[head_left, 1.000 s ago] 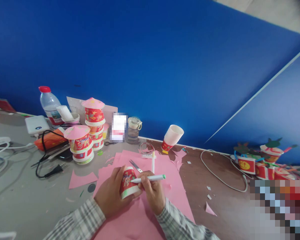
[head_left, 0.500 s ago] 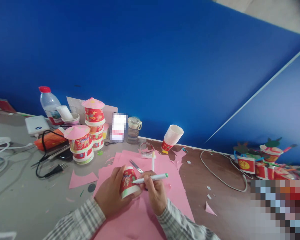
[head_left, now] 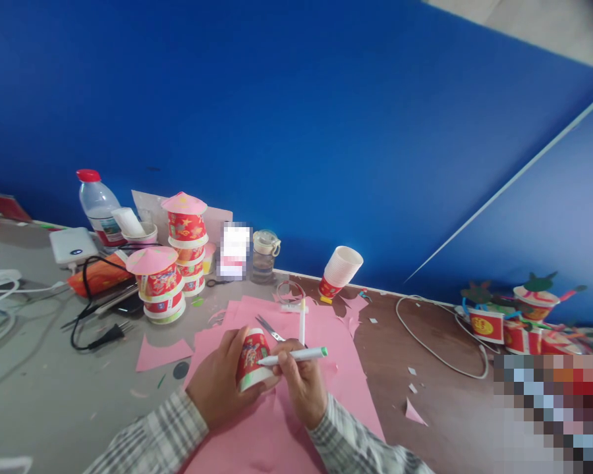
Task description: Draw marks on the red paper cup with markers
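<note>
My left hand [head_left: 223, 382] is wrapped round a red paper cup [head_left: 252, 352] with a gold-and-white print; the cup tilts, its white rim toward me and marked with green. In my right hand [head_left: 302, 385] a white marker [head_left: 296, 355] with a green end is pinched, its tip at the cup's printed side. Pink paper sheets [head_left: 346, 408] lie under both hands. Just beyond my fingers are scissors [head_left: 269, 328], partly hidden by the right hand, and a second white marker [head_left: 303, 322] with a yellow end.
To the left stand two cup towers [head_left: 155, 283] with pink cone roofs. Behind are a glass water bottle [head_left: 263, 257], a blurred-out bright screen [head_left: 234, 250] and a tilted stack of paper cups [head_left: 343, 266]. A black plug [head_left: 109, 336] and a white cable [head_left: 445, 362] lie at the sides.
The marker in my right hand has shifted slightly left and down along the cup. My left hand and the cup have hardly moved.
</note>
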`<state>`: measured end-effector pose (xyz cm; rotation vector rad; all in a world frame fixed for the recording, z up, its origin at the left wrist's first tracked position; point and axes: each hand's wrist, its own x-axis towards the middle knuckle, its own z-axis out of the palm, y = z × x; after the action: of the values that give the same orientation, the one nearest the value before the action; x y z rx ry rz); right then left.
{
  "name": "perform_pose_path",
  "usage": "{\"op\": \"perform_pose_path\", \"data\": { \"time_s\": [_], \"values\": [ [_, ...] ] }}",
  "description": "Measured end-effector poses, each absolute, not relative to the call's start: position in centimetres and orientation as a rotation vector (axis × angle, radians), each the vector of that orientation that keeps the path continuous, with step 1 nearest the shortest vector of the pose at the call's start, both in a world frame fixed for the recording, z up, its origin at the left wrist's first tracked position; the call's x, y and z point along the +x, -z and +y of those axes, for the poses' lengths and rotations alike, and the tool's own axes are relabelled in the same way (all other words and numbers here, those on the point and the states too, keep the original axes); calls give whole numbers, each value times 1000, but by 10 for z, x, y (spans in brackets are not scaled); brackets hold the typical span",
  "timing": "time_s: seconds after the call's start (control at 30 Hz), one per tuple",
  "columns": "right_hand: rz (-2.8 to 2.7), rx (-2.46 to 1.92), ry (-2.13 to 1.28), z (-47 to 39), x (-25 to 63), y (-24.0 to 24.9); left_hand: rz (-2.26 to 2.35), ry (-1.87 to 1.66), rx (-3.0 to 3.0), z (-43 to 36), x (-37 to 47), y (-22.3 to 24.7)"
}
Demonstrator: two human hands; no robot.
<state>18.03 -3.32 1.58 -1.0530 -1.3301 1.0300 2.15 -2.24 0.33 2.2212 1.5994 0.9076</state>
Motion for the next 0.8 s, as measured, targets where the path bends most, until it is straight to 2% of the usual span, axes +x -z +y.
{"op": "perform_pose_path", "data": {
  "time_s": [0.8],
  "values": [
    [-1272, -995, -1082, -31, 181, -26, 1589, -894, 2256, -21, 20, 0]
  ]
}}
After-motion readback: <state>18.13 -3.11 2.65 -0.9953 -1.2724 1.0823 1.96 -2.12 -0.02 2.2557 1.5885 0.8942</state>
